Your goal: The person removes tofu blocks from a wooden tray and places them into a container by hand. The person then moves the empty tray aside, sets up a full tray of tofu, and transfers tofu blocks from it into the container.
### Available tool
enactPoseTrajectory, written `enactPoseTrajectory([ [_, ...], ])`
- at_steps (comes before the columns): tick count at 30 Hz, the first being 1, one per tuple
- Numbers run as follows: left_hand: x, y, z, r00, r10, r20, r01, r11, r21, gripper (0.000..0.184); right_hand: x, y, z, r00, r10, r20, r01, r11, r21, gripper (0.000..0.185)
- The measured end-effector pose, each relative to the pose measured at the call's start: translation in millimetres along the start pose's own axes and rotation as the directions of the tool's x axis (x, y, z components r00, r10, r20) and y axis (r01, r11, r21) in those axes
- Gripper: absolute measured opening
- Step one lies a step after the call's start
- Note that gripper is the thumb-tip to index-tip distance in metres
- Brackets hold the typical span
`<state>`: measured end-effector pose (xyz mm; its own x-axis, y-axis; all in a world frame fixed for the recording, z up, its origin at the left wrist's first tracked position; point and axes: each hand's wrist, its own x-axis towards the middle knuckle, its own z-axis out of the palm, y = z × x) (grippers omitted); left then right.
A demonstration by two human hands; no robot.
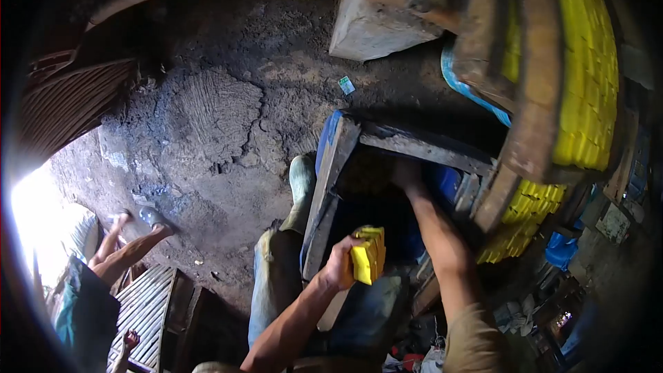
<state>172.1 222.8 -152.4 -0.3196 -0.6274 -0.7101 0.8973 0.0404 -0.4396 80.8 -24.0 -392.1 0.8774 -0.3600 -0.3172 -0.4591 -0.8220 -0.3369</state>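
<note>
My left hand (340,264) is closed around a small stack of yellow blocks (369,255), held up over the near side of a wooden-framed box. The box's frame (428,150) is worn and grey, with blue material along its edges. Down into its dark inside reaches my right hand (406,174), whose fingers are lost in shadow. What lies in the box under that hand is too dark to make out.
Racks on the right carry many yellow pieces (583,69) behind a curved wooden beam (535,62). A pale block (380,27) stands on the rough floor (214,117). At lower left, another person's legs (131,252) show beside a slatted bamboo rack (145,311).
</note>
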Motion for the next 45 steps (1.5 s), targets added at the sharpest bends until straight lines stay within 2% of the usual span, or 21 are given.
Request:
enactPoseTrajectory([
  [3,3,1,-12,0.991,0.127,0.047,-0.127,0.992,-0.001,0.049,0,19,51,0.986,0.137,0.093,-0.128,0.987,-0.101,0.049],
  [7,5,1,-19,0.992,0.125,-0.01,-0.125,0.992,-0.031,0.048,-2,10,67,0.942,0.276,0.191,-0.237,0.95,-0.204,0.049],
  [10,11,-5,-23,0.983,0.177,-0.056,-0.179,0.983,-0.033,0.048,-7,7,71,0.924,0.309,0.225,-0.26,0.94,-0.223,0.049],
  [11,10,-4,-26,0.991,0.13,-0.037,-0.132,0.989,-0.061,0.049,-9,6,69,0.919,0.316,0.234,-0.264,0.937,-0.228,0.049],
  [16,13,3,-13,0.992,0.066,-0.111,-0.071,0.996,-0.045,0.052,-22,0,42,0.906,0.323,0.275,-0.262,0.936,-0.237,0.049],
  [18,28,3,-17,0.989,0.107,-0.104,-0.098,0.992,0.085,0.058,-37,-10,24,0.896,0.295,0.332,-0.202,0.936,-0.288,0.049],
  [20,35,8,-8,0.984,0.132,-0.118,-0.123,0.989,0.079,0.045,-55,-34,-11,0.865,0.24,0.439,-0.088,0.936,-0.34,0.049],
  [21,40,8,-5,0.981,0.149,-0.128,-0.136,0.985,0.105,0.044,-64,-53,-34,0.846,0.332,0.416,-0.433,0.884,0.176,0.052],
  [22,46,9,-3,0.977,0.171,-0.13,-0.154,0.979,0.132,0.044,-68,-72,-60,0.801,0.411,0.434,-0.596,0.496,0.631,0.055],
  [24,59,7,1,0.973,0.197,-0.123,-0.174,0.968,0.18,0.044,-85,-125,-125,0.783,0.403,0.473,-0.517,0.0,0.856,0.065],
  [26,70,6,7,0.93,0.359,-0.079,-0.328,0.907,0.264,0.047,-103,-140,-142,0.866,0.236,0.441,-0.489,0.215,0.845,0.072],
  [28,78,14,7,0.949,0.312,-0.051,-0.278,0.9,0.337,0.052,-106,-145,-141,0.892,0.236,0.386,-0.442,0.278,0.853,0.069],
  [30,82,18,3,0.965,0.26,-0.028,-0.225,0.88,0.417,0.055,-95,-138,-138,0.844,0.31,0.438,-0.534,0.393,0.749,0.064],
  [31,83,19,1,0.949,0.31,-0.056,-0.257,0.863,0.434,0.054,-87,-134,-132,0.844,0.315,0.434,-0.535,0.427,0.729,0.057],
  [32,80,20,-3,0.949,0.31,-0.061,-0.254,0.862,0.44,0.054,-79,-131,-127,0.811,0.309,0.497,-0.567,0.206,0.798,0.049],
  [34,65,20,-1,0.932,0.262,-0.25,-0.12,0.875,0.468,0.054,-61,-117,-95,0.767,0.468,0.439,-0.533,0.083,0.842,0.045],
  [35,69,15,-17,0.928,0.292,-0.23,-0.17,0.884,0.436,0.056,-49,-106,-75,0.769,0.466,0.438,-0.531,0.084,0.843,0.045],
  [37,52,9,-21,0.935,0.313,-0.17,-0.215,0.877,0.429,0.057,-26,-78,-16,0.777,0.627,0.06,-0.404,0.423,0.811,0.042],
  [39,34,4,-21,0.934,0.352,-0.065,-0.296,0.859,0.417,0.058,-16,-56,17,0.787,0.603,-0.13,-0.467,0.72,0.513,0.042],
  [42,21,3,-23,0.928,0.369,-0.054,-0.308,0.84,0.447,0.058,-25,-48,31,0.81,0.585,-0.038,-0.567,0.799,0.2,0.042],
  [45,13,7,-22,0.927,0.376,0.016,-0.346,0.834,0.43,0.057,-38,-40,45,0.806,0.591,0.023,-0.591,0.804,0.065,0.041],
])
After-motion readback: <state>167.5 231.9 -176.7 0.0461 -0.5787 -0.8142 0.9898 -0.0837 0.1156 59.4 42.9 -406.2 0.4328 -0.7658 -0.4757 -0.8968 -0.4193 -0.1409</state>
